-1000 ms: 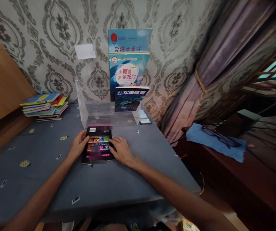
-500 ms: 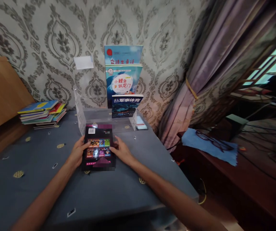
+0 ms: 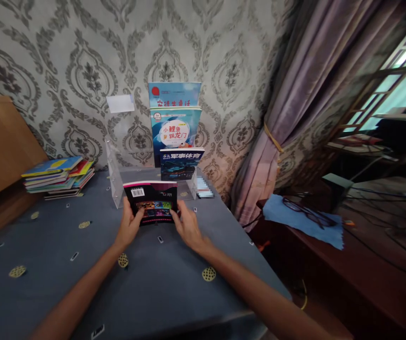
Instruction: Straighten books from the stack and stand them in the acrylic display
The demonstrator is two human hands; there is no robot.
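Observation:
A black book (image 3: 151, 201) with a barcode and coloured pictures on its cover is lifted off the grey table (image 3: 82, 278), tilted up in front of a clear acrylic display stand (image 3: 116, 177). My left hand (image 3: 129, 225) grips its left lower edge and my right hand (image 3: 188, 225) grips its right lower edge. Three books stand stepped in the stand: a dark blue one (image 3: 181, 163) in front, a teal one (image 3: 175, 131) behind it, a light blue one (image 3: 174, 94) at the back.
A stack of colourful books (image 3: 58, 173) lies at the table's far left, beside a wooden panel (image 3: 1, 141). A purple curtain (image 3: 288, 108) hangs at the right. Glasses (image 3: 307, 210) rest on a blue cloth (image 3: 304, 222) on a dark side table.
The black book lay flat on the table under both hands; now both hands have raised it and tipped it upright toward the stand. The view has shifted down and left.

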